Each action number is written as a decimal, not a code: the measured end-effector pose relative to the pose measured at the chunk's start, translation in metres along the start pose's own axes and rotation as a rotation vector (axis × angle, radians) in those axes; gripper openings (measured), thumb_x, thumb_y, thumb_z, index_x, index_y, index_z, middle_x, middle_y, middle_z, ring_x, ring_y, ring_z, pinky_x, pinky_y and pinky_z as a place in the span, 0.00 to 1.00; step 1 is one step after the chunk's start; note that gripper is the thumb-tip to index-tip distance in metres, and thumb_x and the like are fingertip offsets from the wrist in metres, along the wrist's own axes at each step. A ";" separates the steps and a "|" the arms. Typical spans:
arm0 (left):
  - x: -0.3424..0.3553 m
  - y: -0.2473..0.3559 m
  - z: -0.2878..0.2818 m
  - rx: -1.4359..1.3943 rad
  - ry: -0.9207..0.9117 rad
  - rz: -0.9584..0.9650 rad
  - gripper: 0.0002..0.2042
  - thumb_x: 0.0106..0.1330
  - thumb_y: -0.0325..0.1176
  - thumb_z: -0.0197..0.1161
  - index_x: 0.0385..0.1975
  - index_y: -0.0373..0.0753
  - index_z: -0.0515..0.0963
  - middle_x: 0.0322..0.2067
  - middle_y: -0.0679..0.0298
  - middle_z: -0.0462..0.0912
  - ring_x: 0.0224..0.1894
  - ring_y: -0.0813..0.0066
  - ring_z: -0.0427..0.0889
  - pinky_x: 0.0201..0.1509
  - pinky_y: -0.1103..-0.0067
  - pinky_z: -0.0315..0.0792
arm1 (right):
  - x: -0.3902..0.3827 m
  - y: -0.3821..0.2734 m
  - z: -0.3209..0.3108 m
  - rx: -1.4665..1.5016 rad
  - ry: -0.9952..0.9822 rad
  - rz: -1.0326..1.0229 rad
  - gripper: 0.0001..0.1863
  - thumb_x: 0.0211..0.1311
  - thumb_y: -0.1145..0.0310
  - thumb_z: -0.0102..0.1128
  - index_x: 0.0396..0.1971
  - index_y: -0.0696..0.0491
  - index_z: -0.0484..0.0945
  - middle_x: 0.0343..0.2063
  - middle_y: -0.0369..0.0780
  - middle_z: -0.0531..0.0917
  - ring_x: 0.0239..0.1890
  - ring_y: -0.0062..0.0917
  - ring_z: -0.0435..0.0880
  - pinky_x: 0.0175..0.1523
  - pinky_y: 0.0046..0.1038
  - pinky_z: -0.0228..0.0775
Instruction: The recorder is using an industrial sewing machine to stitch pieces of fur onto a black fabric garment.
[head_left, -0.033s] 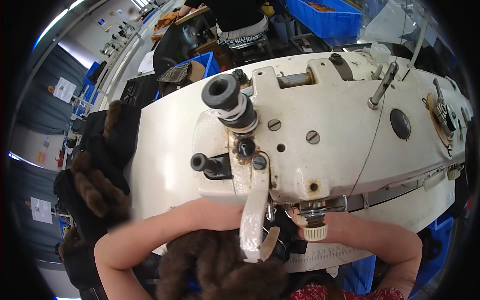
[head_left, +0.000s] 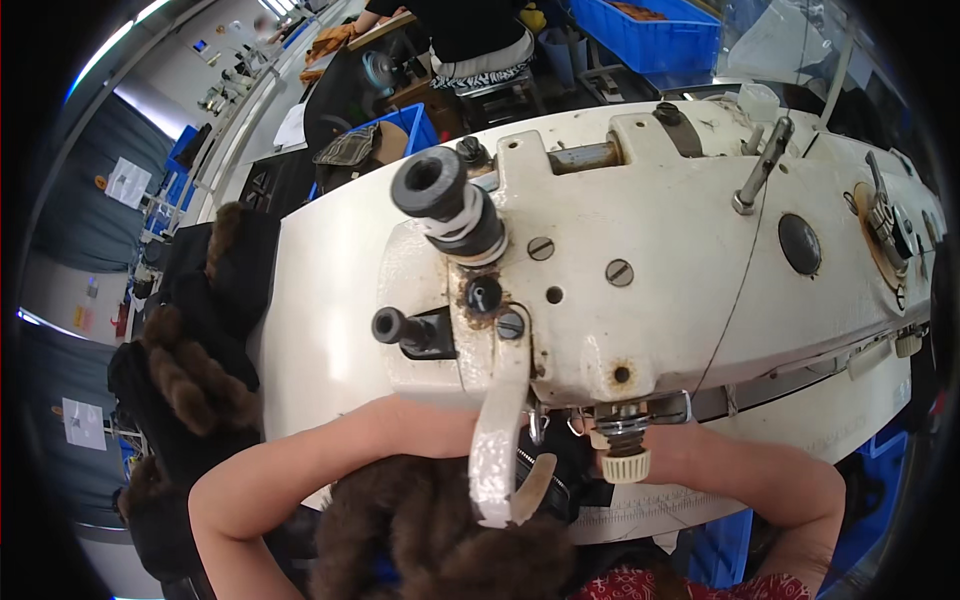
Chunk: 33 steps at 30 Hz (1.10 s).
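A white sewing machine head (head_left: 700,250) fills the middle and right of the view. Both my arms reach in under it from either side. Behind its white lever (head_left: 493,450), the back of my left hand (head_left: 450,432) shows in part, its fingers hidden. My right hand (head_left: 660,452) lies beyond the cream tension knob (head_left: 627,466), its fingers covered too. Between my arms is a dark garment with brown fur trim (head_left: 400,520). A metal zipper (head_left: 545,468) on black cloth shows beside the lever, nearest to both hands. What either hand holds is hidden.
Black garments with brown fur (head_left: 185,370) are heaped at the left edge of the white table (head_left: 320,300). Blue bins (head_left: 650,40) stand at the back and lower right (head_left: 725,550). A seated person (head_left: 480,50) works at the far side.
The machine appears slightly farther left in the view, and a little more of the zipper shows beside the lever. My arms keep nearly the same pose.
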<state>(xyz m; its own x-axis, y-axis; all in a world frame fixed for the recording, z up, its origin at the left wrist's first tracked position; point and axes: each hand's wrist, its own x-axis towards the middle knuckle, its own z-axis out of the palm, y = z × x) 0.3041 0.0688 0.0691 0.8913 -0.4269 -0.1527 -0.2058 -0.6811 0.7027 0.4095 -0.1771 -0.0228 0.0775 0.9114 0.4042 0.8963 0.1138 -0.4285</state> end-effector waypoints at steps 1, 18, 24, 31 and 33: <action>-0.005 -0.002 -0.001 -0.080 -0.003 -0.036 0.16 0.71 0.39 0.53 0.51 0.34 0.75 0.44 0.52 0.81 0.47 0.57 0.80 0.51 0.69 0.74 | 0.006 0.003 0.005 0.105 0.042 0.043 0.07 0.46 0.71 0.60 0.26 0.51 0.72 0.25 0.38 0.78 0.28 0.34 0.81 0.30 0.35 0.73; 0.011 0.010 0.003 0.064 0.248 -0.061 0.11 0.66 0.35 0.57 0.42 0.36 0.80 0.36 0.53 0.83 0.39 0.56 0.82 0.44 0.67 0.76 | 0.007 0.001 -0.006 -0.094 -0.058 -0.073 0.06 0.48 0.68 0.59 0.21 0.54 0.75 0.27 0.38 0.80 0.26 0.30 0.80 0.25 0.33 0.73; 0.005 0.022 -0.013 0.176 0.197 0.007 0.11 0.64 0.35 0.59 0.41 0.36 0.81 0.35 0.51 0.82 0.40 0.51 0.82 0.45 0.64 0.75 | 0.003 0.019 0.014 -0.072 -0.063 -0.183 0.11 0.43 0.64 0.64 0.27 0.53 0.77 0.30 0.38 0.83 0.28 0.28 0.82 0.30 0.29 0.75; 0.003 0.001 -0.005 0.069 -0.002 -0.151 0.12 0.65 0.34 0.57 0.41 0.34 0.79 0.36 0.50 0.82 0.40 0.51 0.82 0.45 0.65 0.75 | 0.003 0.012 0.005 -0.033 -0.002 -0.129 0.10 0.47 0.67 0.62 0.27 0.57 0.77 0.36 0.42 0.85 0.32 0.29 0.85 0.34 0.29 0.78; 0.005 0.004 -0.007 0.049 0.002 -0.173 0.12 0.65 0.34 0.57 0.42 0.34 0.79 0.36 0.50 0.82 0.40 0.51 0.82 0.45 0.65 0.75 | 0.004 0.011 0.006 -0.037 -0.012 -0.104 0.09 0.48 0.68 0.61 0.26 0.58 0.76 0.34 0.42 0.85 0.31 0.29 0.84 0.33 0.29 0.78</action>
<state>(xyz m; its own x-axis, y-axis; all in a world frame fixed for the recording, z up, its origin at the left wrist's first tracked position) 0.3108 0.0680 0.0755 0.9160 -0.2993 -0.2670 -0.0683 -0.7723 0.6316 0.4171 -0.1694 -0.0305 -0.0218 0.8999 0.4356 0.9147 0.1938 -0.3545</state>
